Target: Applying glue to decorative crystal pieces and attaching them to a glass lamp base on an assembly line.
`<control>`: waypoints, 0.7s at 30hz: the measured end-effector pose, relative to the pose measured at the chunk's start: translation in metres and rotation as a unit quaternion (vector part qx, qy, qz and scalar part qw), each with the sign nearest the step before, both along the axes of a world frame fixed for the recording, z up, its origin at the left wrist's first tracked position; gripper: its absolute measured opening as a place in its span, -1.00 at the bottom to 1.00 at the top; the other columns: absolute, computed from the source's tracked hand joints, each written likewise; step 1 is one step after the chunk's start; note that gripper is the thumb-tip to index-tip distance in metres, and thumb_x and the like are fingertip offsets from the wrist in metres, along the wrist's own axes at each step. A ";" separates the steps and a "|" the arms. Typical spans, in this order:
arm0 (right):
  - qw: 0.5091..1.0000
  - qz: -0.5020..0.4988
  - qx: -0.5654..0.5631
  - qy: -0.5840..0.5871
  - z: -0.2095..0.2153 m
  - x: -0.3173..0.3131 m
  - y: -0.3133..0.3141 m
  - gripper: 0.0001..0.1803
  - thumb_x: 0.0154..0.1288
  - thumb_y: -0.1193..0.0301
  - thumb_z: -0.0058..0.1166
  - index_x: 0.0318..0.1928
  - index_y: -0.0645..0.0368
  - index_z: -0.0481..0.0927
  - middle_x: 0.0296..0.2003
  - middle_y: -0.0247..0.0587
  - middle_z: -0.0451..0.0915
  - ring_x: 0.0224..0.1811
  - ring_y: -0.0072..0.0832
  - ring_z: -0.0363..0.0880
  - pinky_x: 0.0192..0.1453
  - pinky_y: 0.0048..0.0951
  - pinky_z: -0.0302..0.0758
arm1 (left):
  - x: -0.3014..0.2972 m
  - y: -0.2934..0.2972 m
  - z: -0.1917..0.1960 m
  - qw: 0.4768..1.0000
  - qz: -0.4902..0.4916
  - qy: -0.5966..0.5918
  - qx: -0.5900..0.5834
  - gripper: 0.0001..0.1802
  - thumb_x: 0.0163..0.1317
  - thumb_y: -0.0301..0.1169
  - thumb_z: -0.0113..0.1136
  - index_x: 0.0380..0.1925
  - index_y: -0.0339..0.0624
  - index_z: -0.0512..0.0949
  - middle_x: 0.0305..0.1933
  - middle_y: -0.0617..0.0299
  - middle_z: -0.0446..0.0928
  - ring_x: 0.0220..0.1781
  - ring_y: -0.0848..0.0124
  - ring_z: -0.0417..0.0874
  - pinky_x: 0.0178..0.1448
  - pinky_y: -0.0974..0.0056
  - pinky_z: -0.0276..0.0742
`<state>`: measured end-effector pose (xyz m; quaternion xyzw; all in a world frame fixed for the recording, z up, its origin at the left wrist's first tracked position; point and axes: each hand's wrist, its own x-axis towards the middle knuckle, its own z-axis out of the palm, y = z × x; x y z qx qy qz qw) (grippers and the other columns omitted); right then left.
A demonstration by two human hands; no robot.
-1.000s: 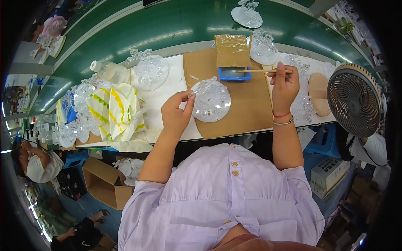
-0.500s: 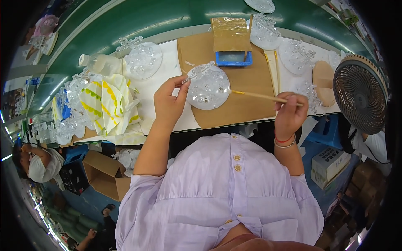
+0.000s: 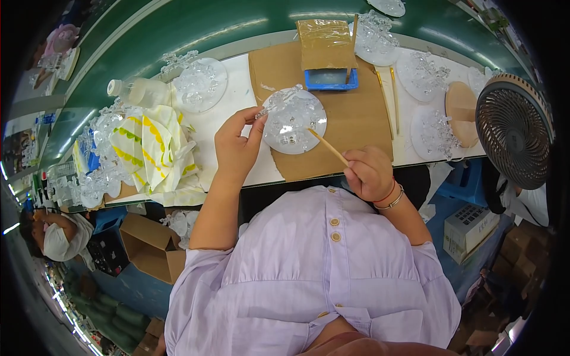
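A round clear plastic piece (image 3: 291,133) with small raised shapes lies on a brown cardboard sheet (image 3: 350,133). My left hand (image 3: 238,142) pinches the clear decoration at its upper left edge. In my right hand (image 3: 369,172) is a thin wooden paintbrush (image 3: 330,147), its tip over the middle of the disc; whether it touches cannot be made out. Behind the disc stands a small blue tray (image 3: 331,83) beneath a cardboard cover (image 3: 325,44). Two more brushes (image 3: 395,101) lie to the right of the cardboard.
Similar clear discs (image 3: 202,85) lie at the left, with others (image 3: 423,77) at the right. A yellow-patterned cloth (image 3: 154,145) and a plastic bottle (image 3: 139,91) sit left. A fan (image 3: 513,130) stands at the right end. Below is a cardboard box (image 3: 151,249); other people sit nearby.
My right hand has moved left and nearer to me, swinging the brush tip from the disc's right edge to over its middle. My left hand keeps its hold.
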<state>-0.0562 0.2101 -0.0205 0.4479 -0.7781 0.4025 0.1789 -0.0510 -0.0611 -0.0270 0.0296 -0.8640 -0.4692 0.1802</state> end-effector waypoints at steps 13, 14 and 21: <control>0.996 -0.003 0.081 0.041 0.008 -0.011 -0.022 -0.78 0.11 0.51 0.21 -0.26 0.26 0.46 -0.24 -0.03 0.57 -0.39 -0.22 0.54 -0.33 -0.32 0.49 | -0.002 0.000 0.002 1.000 -0.007 0.005 -0.007 -0.82 0.16 -0.47 0.32 -0.22 -0.25 0.64 -0.31 0.11 0.67 -0.32 0.34 0.70 -0.20 0.34 0.57; 0.996 -0.014 0.078 0.036 0.010 -0.012 -0.023 -0.80 0.12 0.48 0.21 -0.27 0.25 0.48 -0.26 -0.06 0.57 -0.34 -0.23 0.56 -0.28 -0.32 0.51 | -0.003 0.000 0.002 1.000 -0.006 0.004 -0.010 -0.82 0.16 -0.47 0.32 -0.22 -0.25 0.64 -0.31 0.11 0.67 -0.32 0.34 0.70 -0.20 0.33 0.58; 0.996 0.013 0.058 -0.072 0.026 -0.011 -0.019 -0.84 0.17 0.62 0.11 -0.24 0.29 0.43 -0.26 0.02 0.58 -0.37 -0.11 0.58 -0.30 -0.30 0.55 | -0.002 0.001 0.002 0.999 -0.003 0.017 -0.028 -0.84 0.15 -0.47 0.32 -0.26 -0.24 0.65 -0.31 0.12 0.67 -0.33 0.32 0.71 -0.22 0.32 0.59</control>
